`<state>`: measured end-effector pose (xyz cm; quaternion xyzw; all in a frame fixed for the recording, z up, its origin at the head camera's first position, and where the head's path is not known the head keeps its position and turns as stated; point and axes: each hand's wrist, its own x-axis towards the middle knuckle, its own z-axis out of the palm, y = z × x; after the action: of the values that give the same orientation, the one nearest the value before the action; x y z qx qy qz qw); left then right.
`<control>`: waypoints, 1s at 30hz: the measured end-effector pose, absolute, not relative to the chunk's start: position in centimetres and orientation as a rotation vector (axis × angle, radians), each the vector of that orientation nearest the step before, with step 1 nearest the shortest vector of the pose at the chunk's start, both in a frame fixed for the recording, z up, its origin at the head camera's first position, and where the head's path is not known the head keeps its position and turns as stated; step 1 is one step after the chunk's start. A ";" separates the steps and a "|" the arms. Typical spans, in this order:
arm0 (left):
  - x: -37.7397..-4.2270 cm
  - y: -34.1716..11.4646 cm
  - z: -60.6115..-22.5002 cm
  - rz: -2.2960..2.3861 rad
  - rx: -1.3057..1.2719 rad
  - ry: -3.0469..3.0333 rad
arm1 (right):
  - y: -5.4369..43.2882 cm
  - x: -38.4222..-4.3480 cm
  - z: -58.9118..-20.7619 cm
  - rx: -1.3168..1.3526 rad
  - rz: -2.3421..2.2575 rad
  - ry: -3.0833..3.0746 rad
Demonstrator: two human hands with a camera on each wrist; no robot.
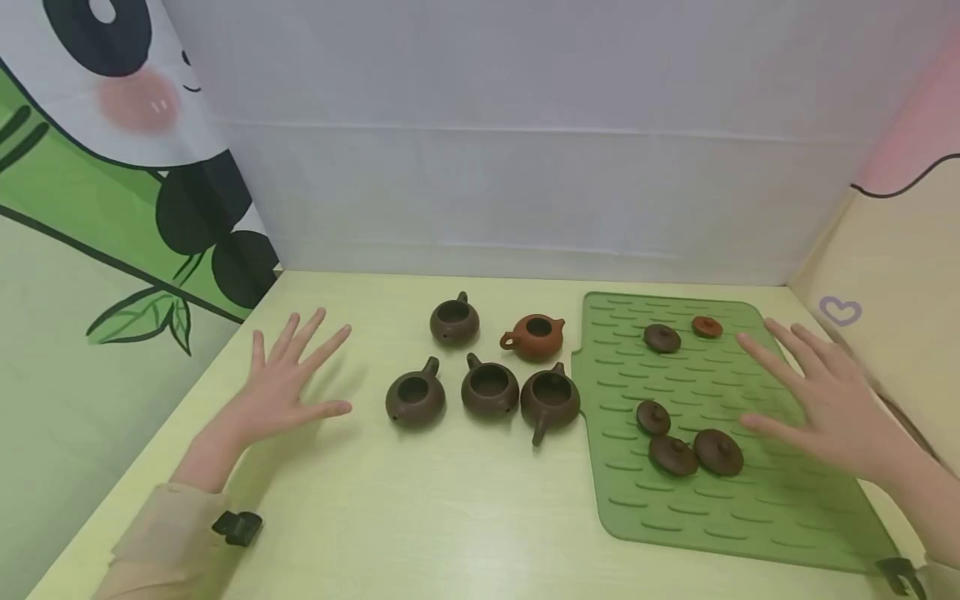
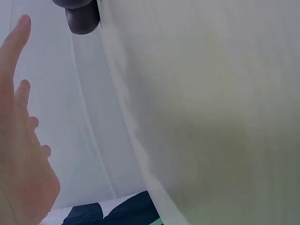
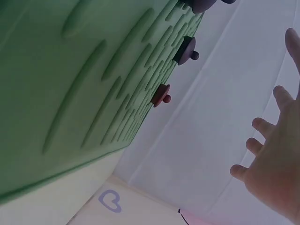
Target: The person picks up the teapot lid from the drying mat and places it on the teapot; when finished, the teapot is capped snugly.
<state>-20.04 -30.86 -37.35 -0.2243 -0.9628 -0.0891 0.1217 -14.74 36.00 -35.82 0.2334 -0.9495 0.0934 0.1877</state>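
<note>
My left hand hovers over the left part of the table with its fingers spread, holding nothing. Over the right side of a green mat, my right hand is spread too and holds nothing. Between the hands stand several lidless teapots: a reddish-brown teapot, and dark brown ones such as the back teapot, the left teapot, the middle teapot and the right teapot. Lids lie on the mat, among them a small reddish lid, also seen in the right wrist view, and a dark lid.
More dark lids lie on the mat: a back lid, a small lid and a front lid beside it. A pale cloth wall rises behind the light table. A printed panel borders the left side.
</note>
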 end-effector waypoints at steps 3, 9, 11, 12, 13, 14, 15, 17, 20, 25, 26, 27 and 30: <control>-20.1 -30.3 -37.4 -0.351 -0.674 -2.809 | 35.3 -14.9 -35.8 0.674 0.333 -2.673; -20.3 -29.4 -37.9 -0.587 -0.719 -2.843 | 33.8 -15.3 -35.8 0.708 0.469 -2.685; -20.3 -29.1 -38.0 -0.720 -0.735 -2.878 | 33.3 -15.5 -35.8 0.725 0.483 -2.686; -20.3 -28.9 -38.1 -0.788 -0.740 -2.897 | 33.0 -15.6 -35.9 0.735 0.486 -2.683; -20.3 -28.7 -38.1 -0.851 -0.746 -2.909 | 32.8 -15.7 -36.0 0.744 0.488 -2.685; -20.3 -28.5 -38.1 -0.907 -0.754 -2.917 | 32.6 -15.8 -36.1 0.757 0.492 -2.681; -20.3 -28.3 -38.1 -0.957 -0.766 -2.921 | 32.4 -15.9 -36.3 0.770 0.497 -2.677; -20.4 -27.9 -38.1 -1.042 -0.805 -2.921 | 32.0 -16.0 -36.5 0.796 0.495 -2.668; -20.4 -27.5 -38.0 -1.166 -0.872 -2.907 | 31.5 -16.3 -36.9 0.841 0.469 -2.645; -20.7 -27.1 -38.0 -1.380 -0.939 -2.908 | 30.7 -16.6 -37.1 0.896 0.411 -2.634; -20.7 -27.1 -38.1 -1.414 -0.944 -2.907 | 30.6 -16.7 -37.2 0.903 0.406 -2.639; -20.8 -27.1 -38.1 -1.443 -0.946 -2.906 | 30.4 -16.7 -37.2 0.909 0.408 -2.645; -21.1 -27.0 -38.3 -1.518 -0.960 -2.893 | 30.2 -16.8 -37.3 0.925 0.418 -2.662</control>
<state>-21.12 -27.01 -38.27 -0.2793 -0.8422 -0.4420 -0.1315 -16.79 30.21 -37.34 0.3211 -0.9244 0.1453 0.1459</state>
